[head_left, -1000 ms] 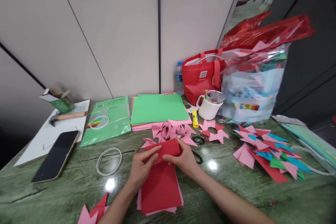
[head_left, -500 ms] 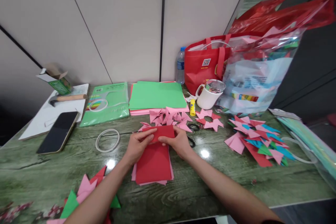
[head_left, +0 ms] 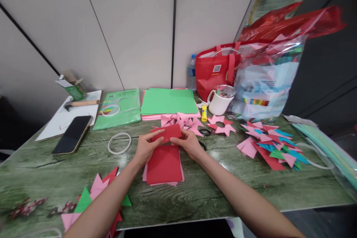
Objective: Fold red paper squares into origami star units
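Between both hands is a folded piece of red paper [head_left: 168,132], held just above the table. My left hand [head_left: 147,146] pinches its left end between thumb and fingers. On the right end, my right hand [head_left: 190,144] grips it with the thumb in front and the fingers behind. Directly below lies a stack of red and pink paper squares [head_left: 164,165], red on top. Beyond the held paper sit several folded pink paper pieces [head_left: 185,122], partly hidden by it. Black-handled scissors [head_left: 205,132] rest near my right hand.
Green paper sheets [head_left: 169,101], a yellow glue stick [head_left: 204,113] and a white mug [head_left: 220,102] stand at the back. Colourful folded pieces [head_left: 275,145] lie right, others [head_left: 96,187] under my left forearm. A white ring [head_left: 119,143], phone [head_left: 73,134] and hammer [head_left: 85,103] lie left.
The red paper is now tilted, its right end higher, and has come off the stack a little. Both hands still hold it. The camera view has shifted slightly.
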Tool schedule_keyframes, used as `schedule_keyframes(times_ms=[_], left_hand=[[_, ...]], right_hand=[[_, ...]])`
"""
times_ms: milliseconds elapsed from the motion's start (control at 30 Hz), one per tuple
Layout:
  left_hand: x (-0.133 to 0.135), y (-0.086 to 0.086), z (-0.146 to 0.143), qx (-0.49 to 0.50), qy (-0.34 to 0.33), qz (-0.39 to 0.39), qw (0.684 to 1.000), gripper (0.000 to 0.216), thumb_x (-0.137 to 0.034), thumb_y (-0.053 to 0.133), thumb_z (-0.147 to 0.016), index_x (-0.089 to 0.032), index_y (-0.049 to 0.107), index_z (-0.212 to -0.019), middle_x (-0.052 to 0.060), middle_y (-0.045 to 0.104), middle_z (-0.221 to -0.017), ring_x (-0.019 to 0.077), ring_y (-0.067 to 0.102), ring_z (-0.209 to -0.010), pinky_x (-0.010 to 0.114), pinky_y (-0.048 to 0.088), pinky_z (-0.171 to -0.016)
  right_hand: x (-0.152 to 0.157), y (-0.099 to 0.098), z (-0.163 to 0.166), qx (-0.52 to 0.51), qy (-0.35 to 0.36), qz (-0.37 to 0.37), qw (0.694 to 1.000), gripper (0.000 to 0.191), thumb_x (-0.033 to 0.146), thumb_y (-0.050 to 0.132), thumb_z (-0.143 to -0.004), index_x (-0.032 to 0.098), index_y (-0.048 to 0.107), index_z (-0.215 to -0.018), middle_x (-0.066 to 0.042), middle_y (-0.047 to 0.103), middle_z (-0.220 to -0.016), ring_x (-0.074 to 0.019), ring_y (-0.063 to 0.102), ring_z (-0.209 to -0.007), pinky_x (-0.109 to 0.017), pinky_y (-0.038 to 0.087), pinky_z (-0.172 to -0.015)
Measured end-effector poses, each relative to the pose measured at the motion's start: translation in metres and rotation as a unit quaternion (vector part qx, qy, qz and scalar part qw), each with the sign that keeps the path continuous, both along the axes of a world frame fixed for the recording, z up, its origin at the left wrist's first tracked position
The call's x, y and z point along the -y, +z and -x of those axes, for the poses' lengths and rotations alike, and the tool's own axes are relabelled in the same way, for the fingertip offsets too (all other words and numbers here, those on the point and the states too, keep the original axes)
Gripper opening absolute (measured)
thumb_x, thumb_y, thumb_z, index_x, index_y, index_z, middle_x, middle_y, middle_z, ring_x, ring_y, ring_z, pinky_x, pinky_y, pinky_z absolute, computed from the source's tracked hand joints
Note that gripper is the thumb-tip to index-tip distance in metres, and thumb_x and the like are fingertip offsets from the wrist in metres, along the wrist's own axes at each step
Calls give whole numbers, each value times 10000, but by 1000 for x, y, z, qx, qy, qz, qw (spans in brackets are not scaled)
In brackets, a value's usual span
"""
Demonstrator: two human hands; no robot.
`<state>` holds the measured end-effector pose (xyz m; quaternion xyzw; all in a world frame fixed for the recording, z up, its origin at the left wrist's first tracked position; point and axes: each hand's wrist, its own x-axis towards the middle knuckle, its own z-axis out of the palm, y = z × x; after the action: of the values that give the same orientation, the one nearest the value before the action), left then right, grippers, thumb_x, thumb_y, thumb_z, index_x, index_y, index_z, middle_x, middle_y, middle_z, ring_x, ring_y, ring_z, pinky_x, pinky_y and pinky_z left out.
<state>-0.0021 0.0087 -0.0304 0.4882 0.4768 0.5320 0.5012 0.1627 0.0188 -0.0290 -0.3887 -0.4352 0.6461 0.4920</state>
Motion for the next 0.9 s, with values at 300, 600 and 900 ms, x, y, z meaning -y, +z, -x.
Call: schedule_keyframes(times_ms=[300,600,900], left_hand=[[2,5,-2,11,3,7,1000,403,-278,731,-613,-149,690,-993,79,721,-866,178,651,-708,259,511,-660],[-2,2,4,41,23,20,999,438,-277,753,-587,-146,687,-1000,86,716,-882,173,647,-709,278,518,-689],[1,9,0,73,10,19,997,454,-275,760,-573,-125,682,-994,101,700,-943,211,660,-773,332,536,-738]], right_hand=[[-3,-3,-5,18,-19,-25,999,308,314,817,-454,135,596,-573,26,612,-525,-106,531,-461,-234,442,-488],[-4,0,-3,0,-37,-34,999,327,401,790,-498,154,645,-657,-10,660,-587,-151,608,-525,-306,540,-582],[-2,-4,-2,25,-45,-58,997,351,450,751,-545,164,620,-701,-11,645,-617,-176,611,-591,-343,546,-627]])
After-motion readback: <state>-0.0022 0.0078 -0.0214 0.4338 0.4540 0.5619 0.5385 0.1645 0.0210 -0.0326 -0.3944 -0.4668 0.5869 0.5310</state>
